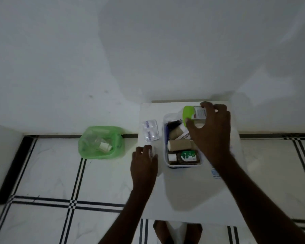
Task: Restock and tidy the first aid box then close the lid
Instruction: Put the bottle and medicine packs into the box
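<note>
- 2 bare feet [177,233] show at the bottom edge, on tiled floor [48,175] with black lines, partly under the near edge of the white table [192,199].
- The left hand [143,166] lies over the table's left edge, fingers curled around a small white item [151,152]; what the item is cannot be told.
- The box [183,166], a white open tub with no lid on it, sits in the middle of the table, just right of the left hand.
- At the box's near end lies a brown Dettol bottle [187,156] with a green label, on its side, white cap to the left.
- Behind it lie 2 tan rolls [179,144], 1 after the other, with a dark packet [173,124] at the far end.
- A blister strip [150,132] lies flat on the table, just left of the box and beyond the left hand.
- The right hand [211,127] hangs over the box's far end, fingers grasping a small labelled bottle [199,113] with a lime-green cap [187,114] pointing left.
- A white sheet with blue print [216,174] lies under the right forearm.
- On the floor well left of the table stands a green bag [101,142] with pale scraps in it.
- A plain white wall [148,50] rises behind everything.
</note>
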A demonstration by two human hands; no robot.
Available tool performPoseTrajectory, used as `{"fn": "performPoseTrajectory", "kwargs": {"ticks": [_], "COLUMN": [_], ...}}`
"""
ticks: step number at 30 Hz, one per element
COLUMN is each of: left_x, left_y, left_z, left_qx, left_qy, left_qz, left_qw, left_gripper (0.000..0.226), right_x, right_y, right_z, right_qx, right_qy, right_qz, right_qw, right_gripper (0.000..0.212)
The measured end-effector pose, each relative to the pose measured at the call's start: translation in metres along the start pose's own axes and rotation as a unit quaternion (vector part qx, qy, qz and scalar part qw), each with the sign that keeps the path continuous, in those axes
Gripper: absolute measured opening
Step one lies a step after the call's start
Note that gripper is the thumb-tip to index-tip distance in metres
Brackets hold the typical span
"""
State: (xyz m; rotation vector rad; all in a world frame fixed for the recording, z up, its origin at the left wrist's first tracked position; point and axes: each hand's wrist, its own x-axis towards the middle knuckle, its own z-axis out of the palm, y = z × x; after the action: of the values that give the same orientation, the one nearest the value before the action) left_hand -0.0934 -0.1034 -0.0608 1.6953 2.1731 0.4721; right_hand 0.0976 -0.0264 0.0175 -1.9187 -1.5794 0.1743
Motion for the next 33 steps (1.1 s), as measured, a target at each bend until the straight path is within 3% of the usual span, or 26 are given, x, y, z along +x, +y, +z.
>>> {"fn": "performPoseTrajectory", "kwargs": {"ticks": [5, 10, 14, 17, 19, 23, 25, 27, 30, 33], "left_x": [-0.011, -0.009, -0.005, -0.007, -0.006, 0.002, 0.006, 0.015, 0.044, 0.070], "left_y": [-0.011, -0.008, 0.003, 0.026, 0.047, 0.084, 0.094, 0.093, 0.083, 0.083], "left_z": [0.013, 0.013, -0.015, -0.048, -0.062, -0.059, -0.052, -0.046, -0.036, -0.027], "left_qx": [0.025, -0.045, -0.143, -0.264, -0.307, -0.324, -0.321, -0.288, -0.079, 0.086], "left_qy": [-0.052, -0.052, 0.048, 0.111, 0.093, 0.001, -0.061, -0.077, -0.009, -0.085], "left_qz": [-0.026, -0.043, -0.107, -0.081, -0.030, 0.052, 0.091, 0.124, 0.160, 0.213], "left_qw": [0.998, 0.997, 0.983, 0.955, 0.947, 0.945, 0.941, 0.947, 0.984, 0.969], "left_gripper": [0.050, 0.050, 0.043, 0.043, 0.047, 0.058, 0.061, 0.055, 0.057, 0.072], "right_x": [-0.036, -0.033, -0.031, -0.029, -0.027, -0.021, -0.018, -0.012, -0.002, 0.003], "right_y": [-0.025, -0.016, -0.010, -0.009, -0.010, -0.009, 0.000, 0.010, 0.024, 0.027], "right_z": [0.038, 0.051, 0.040, 0.025, 0.009, -0.015, -0.021, -0.024, -0.028, -0.028], "right_qx": [-0.041, -0.049, -0.020, 0.009, 0.061, 0.246, 0.229, 0.191, 0.114, 0.042], "right_qy": [-0.130, -0.169, -0.193, -0.152, -0.120, -0.240, -0.232, -0.199, -0.171, -0.165], "right_qz": [0.012, 0.016, -0.012, -0.016, 0.021, 0.162, 0.178, 0.186, 0.163, 0.117], "right_qw": [0.991, 0.984, 0.981, 0.988, 0.991, 0.925, 0.928, 0.943, 0.965, 0.978], "right_gripper": [0.071, 0.072, 0.067, 0.046, 0.030, 0.034, 0.032, 0.029, 0.029, 0.033]}}
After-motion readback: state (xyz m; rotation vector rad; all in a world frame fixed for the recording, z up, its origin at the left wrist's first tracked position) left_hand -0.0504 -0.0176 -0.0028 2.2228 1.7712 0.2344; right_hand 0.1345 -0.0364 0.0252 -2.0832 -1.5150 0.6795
